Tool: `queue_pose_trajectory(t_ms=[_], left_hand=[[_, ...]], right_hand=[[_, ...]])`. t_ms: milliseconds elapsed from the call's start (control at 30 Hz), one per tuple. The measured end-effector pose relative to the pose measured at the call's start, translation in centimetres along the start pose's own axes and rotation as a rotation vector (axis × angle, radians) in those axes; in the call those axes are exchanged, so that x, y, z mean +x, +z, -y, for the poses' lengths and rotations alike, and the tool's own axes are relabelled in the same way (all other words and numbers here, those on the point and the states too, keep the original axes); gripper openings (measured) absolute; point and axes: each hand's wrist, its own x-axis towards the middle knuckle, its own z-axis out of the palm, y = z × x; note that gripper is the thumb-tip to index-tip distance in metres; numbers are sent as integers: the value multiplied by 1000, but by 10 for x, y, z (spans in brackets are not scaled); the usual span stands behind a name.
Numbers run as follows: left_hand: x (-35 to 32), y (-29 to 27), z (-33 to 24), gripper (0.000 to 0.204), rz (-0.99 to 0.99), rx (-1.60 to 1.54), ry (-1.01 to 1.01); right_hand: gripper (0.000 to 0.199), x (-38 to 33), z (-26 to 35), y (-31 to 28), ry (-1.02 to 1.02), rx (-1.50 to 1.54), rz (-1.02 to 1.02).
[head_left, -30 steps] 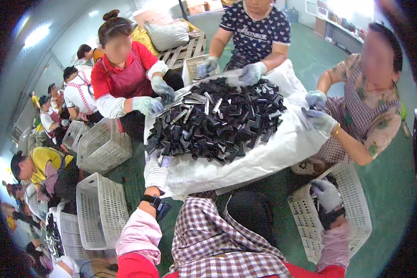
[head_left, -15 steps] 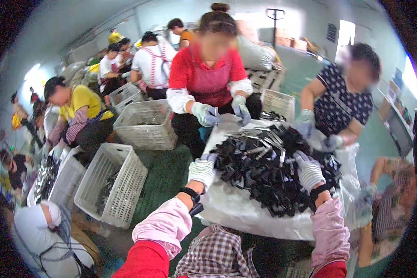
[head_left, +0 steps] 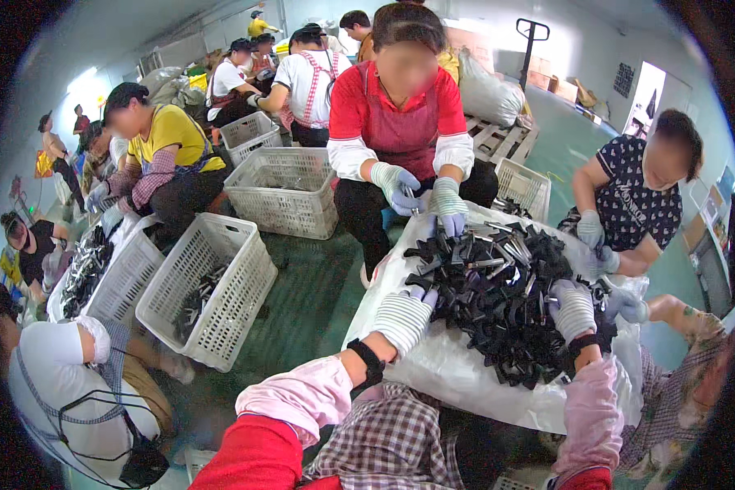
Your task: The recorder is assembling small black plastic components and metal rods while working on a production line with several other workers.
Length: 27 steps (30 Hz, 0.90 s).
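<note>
A large heap of black angular pieces mixed with silver metal parts (head_left: 498,314) lies on a table covered with white plastic sheeting (head_left: 441,363). Against the heap's left edge rests my left hand (head_left: 404,317) in a striped white glove, its fingers stretched toward the pieces, tips partly hidden. My right hand (head_left: 574,310), gloved alike, lies on the heap's right side with fingers apart and their ends among the black pieces. I see nothing plainly gripped in either hand. Across the table, a person in red (head_left: 400,114) holds a small metal part between gloved hands at the heap's far edge.
At the right, a person in a dark patterned top (head_left: 641,184) has gloved hands near the table; another gloved hand (head_left: 626,305) reaches in below. White crates (head_left: 241,314) holding parts stand on the green floor at left. More people work behind, near sacks (head_left: 490,90).
The view has shifted, moving the scene in the picture. My left hand is closer to the heap's edge, and my right hand sits lower on its side. The opposite person's hands have come down to the heap.
</note>
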Motion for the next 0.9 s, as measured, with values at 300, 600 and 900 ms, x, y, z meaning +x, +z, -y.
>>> queue_pose_trajectory(t_ms=[300,600,900], left_hand=[[-24,-1,10,33,-348,-196,-36],[-26,-33,-34,36,-388,-169,53],[-23,-15,-54,28,57,-1667,-451]], right_hand=[[18,-85,59,-56,160,995,-567],[22,-148,99,-42,193,899,-603],[26,-159,148,-46,291,1340,-508]])
